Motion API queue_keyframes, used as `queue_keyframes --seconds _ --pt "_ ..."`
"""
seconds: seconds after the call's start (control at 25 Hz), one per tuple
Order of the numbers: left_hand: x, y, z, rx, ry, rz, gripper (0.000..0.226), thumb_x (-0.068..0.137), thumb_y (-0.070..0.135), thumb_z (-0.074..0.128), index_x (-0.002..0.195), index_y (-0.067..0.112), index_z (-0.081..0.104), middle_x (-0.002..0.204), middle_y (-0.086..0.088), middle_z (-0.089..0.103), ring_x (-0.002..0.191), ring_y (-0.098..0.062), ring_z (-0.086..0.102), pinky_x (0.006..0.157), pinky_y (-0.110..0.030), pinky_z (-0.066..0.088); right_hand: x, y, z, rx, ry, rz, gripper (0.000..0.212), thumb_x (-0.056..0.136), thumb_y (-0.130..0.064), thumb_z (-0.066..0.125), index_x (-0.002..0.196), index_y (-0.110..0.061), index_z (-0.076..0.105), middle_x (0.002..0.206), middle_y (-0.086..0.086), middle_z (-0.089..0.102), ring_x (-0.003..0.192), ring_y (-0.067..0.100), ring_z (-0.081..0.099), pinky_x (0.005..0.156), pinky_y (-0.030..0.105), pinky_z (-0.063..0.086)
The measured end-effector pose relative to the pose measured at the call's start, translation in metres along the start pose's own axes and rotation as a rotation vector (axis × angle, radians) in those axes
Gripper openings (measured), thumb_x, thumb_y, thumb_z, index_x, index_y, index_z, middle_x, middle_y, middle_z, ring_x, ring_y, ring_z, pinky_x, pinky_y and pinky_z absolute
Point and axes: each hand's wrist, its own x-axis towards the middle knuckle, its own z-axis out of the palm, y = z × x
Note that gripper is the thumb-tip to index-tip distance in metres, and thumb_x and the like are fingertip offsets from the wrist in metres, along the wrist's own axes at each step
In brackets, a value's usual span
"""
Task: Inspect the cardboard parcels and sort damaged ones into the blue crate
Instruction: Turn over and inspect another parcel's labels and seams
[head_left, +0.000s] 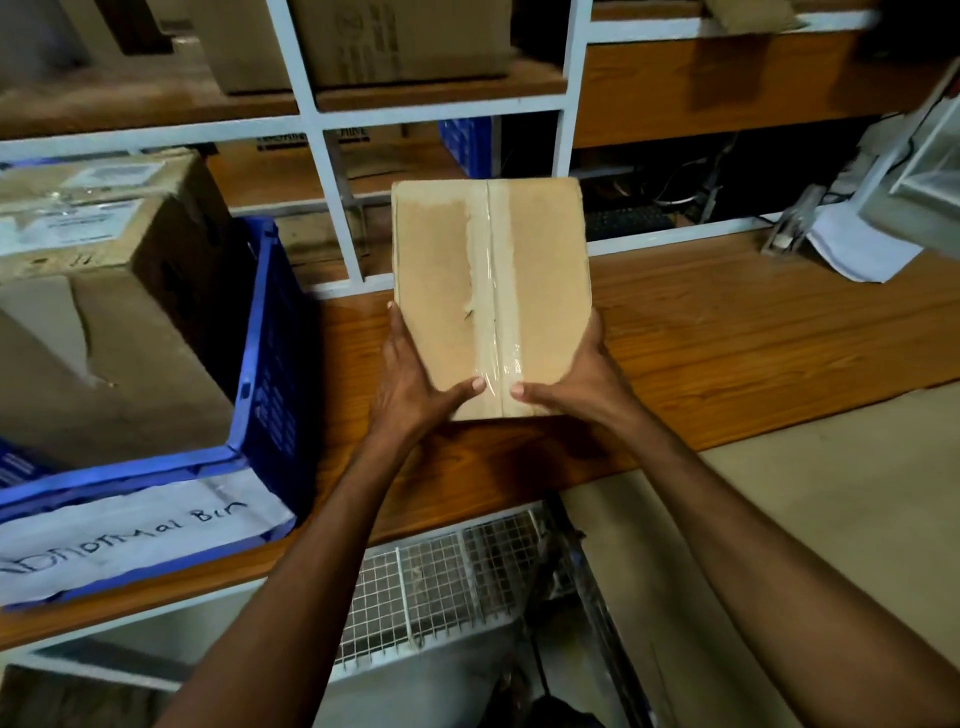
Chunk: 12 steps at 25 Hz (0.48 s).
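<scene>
Each grip, left hand (408, 376) and right hand (579, 371), clamps the parcel (540, 280) (thumbs on top).

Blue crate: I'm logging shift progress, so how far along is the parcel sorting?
Done: blue crate already holds several parcels, the front one creased. In hand: left hand and right hand grip a taped parcel above the counter, tape ragged. Left: judging it; shelf boxes possibly uninspected.

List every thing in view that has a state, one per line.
Held parcel: taped shut, tape ragged along the seam.
Left hand: grips the parcel's left edge.
Right hand: grips its right edge.
Blue crate: open-topped, holding parcels.
Front parcel in crate: creased on top.
</scene>
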Motion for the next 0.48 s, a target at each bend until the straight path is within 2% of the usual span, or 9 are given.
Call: queue_keyframes --seconds 0.12,0.2,0.24,0.28,0.36,0.4,0.48 --pt "0.001 -0.009 -0.011 -0.011 -0.078 0.017 0.157 0.068 0.054 0.093 0.156 0.028 -0.034 0.173 -0.008 -0.002 0.157 -0.029 0.016 0.124 -0.051 0.028 -0.002 0.004 -0.004 0.055 -0.033 -0.004 0.144 0.062 -0.046 0.097 0.159 -0.032 -0.009 0.148 0.007 0.045 0.132 0.030 0.048 0.104 0.044 0.047" --pt "-0.002 -0.011 -0.023 -0.095 -0.226 0.014 0.156 0.072 0.042 0.094 0.153 0.031 -0.039 0.173 -0.007 0.004 0.155 -0.026 0.022 0.124 -0.043 0.028 -0.002 0.006 -0.013 0.112 -0.128 -0.039 0.146 0.063 -0.034 0.099 0.160 -0.031 -0.011 0.148 0.001 0.043 0.131 0.021 0.044 0.104 0.036 0.041" --pt "-0.005 -0.009 -0.026 -0.104 -0.248 0.011 0.152 0.075 0.036 0.093 0.154 0.032 -0.037 0.172 -0.006 0.010 0.152 -0.025 0.027 0.121 -0.038 0.030 0.000 0.007 -0.016 0.123 -0.150 -0.057 0.144 0.063 -0.029 0.099 0.161 -0.031 -0.007 0.143 -0.002 0.043 0.129 0.017 0.042 0.102 0.034 0.039" --pt "-0.007 -0.009 -0.028 -0.095 -0.221 -0.001 0.145 0.078 0.036 0.090 0.158 0.032 -0.030 0.171 -0.006 0.018 0.149 -0.025 0.032 0.117 -0.039 0.033 0.001 0.008 -0.019 0.124 -0.138 -0.058 0.135 0.064 -0.028 0.098 0.161 -0.029 0.003 0.137 -0.005 0.045 0.126 0.015 0.043 0.101 0.034 0.041" --pt "-0.009 -0.011 -0.030 -0.105 -0.097 -0.031 0.119 0.085 0.040 0.084 0.166 0.032 -0.003 0.164 -0.004 0.036 0.142 -0.023 0.042 0.113 -0.043 0.042 0.001 0.011 -0.020 0.150 -0.072 -0.029 0.100 0.073 -0.030 0.093 0.152 -0.023 0.033 0.129 -0.004 0.054 0.123 0.017 0.052 0.094 0.032 0.048" --pt "-0.011 -0.012 -0.030 -0.130 -0.070 -0.029 0.106 0.088 0.041 0.080 0.166 0.031 0.008 0.160 -0.003 0.042 0.137 -0.019 0.045 0.110 -0.042 0.045 0.003 0.015 -0.020 0.176 -0.057 -0.019 0.082 0.079 -0.030 0.089 0.147 -0.020 0.043 0.129 -0.002 0.059 0.120 0.017 0.055 0.090 0.029 0.050" --pt "-0.014 -0.012 -0.028 -0.161 -0.069 -0.022 0.088 0.095 0.039 0.072 0.165 0.029 0.019 0.155 -0.001 0.048 0.130 -0.012 0.047 0.101 -0.031 0.047 0.003 0.017 -0.019 0.220 -0.038 -0.036 0.058 0.092 -0.028 0.077 0.143 -0.017 0.052 0.129 -0.002 0.063 0.114 0.012 0.057 0.082 0.022 0.050"
